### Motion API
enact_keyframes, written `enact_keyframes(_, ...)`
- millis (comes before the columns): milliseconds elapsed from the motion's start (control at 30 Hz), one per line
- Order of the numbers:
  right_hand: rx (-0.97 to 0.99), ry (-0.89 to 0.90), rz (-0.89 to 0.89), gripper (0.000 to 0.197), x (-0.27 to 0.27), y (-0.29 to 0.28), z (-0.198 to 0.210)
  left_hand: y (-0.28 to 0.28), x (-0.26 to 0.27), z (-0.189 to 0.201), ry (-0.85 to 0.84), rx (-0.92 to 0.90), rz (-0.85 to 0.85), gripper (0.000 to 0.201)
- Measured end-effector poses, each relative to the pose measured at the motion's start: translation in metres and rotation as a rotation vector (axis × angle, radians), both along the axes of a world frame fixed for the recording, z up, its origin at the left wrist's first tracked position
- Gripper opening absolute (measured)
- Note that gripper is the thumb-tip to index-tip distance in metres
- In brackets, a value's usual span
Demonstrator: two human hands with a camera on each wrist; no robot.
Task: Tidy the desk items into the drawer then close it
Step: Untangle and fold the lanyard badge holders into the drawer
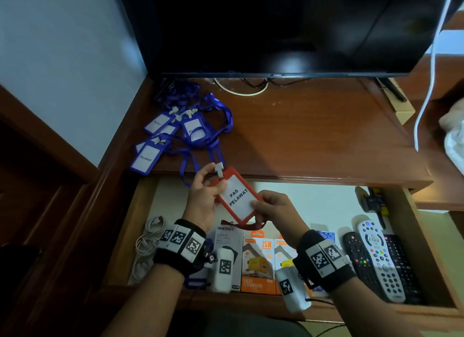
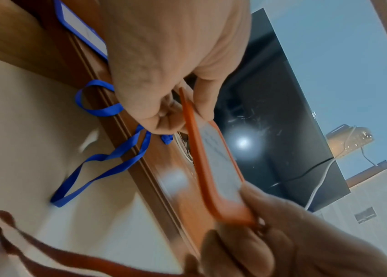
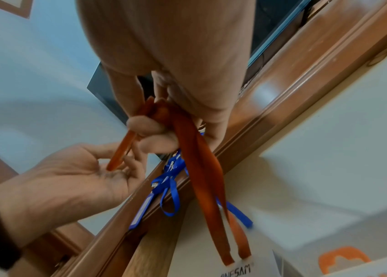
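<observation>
Dark wooden desk (image 1: 313, 136) under a black television (image 1: 276, 28) carries four blue badge holders (image 1: 175, 131) with tangled lanyards. Above the open drawer (image 1: 313, 201), the left hand (image 1: 203, 198) and right hand (image 1: 276, 211) both pinch one red badge holder (image 1: 237, 195). Inside lie three remotes (image 1: 379, 259), three charger boxes (image 1: 257, 264) and white cables (image 1: 148, 241).

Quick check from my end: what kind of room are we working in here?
Probably a bedroom or living room at home, not an office. A television stands on the wooden desk, and the open drawer below holds remote controls and boxed phone chargers. Pale bedding may show at far right, though that is unclear.
</observation>
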State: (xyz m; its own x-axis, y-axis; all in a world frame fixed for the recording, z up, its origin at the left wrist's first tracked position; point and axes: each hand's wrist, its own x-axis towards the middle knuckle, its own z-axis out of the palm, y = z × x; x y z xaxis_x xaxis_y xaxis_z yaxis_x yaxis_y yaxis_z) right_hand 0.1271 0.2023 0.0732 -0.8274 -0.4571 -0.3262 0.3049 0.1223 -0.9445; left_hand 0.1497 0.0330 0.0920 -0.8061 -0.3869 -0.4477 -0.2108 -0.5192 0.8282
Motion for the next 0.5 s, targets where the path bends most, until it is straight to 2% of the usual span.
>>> enact_keyframes(133,0.044,0.051,-0.080,0.016,-0.010,0.013,0.005,-0.011,0.001,0.001,-0.016,0.000,-0.130,0.053)
enact_keyframes(333,0.022,0.025,-0.101,0.028,-0.016,0.028,0.016,-0.020,-0.003,0.002,-0.135,-0.452,-0.659,0.025)
enact_keyframes(500,-0.034,-0.013,-0.142,0.024,-0.012,0.029,0.019,-0.017,-0.006,0.006,-0.095,-0.501,-0.873,0.020)
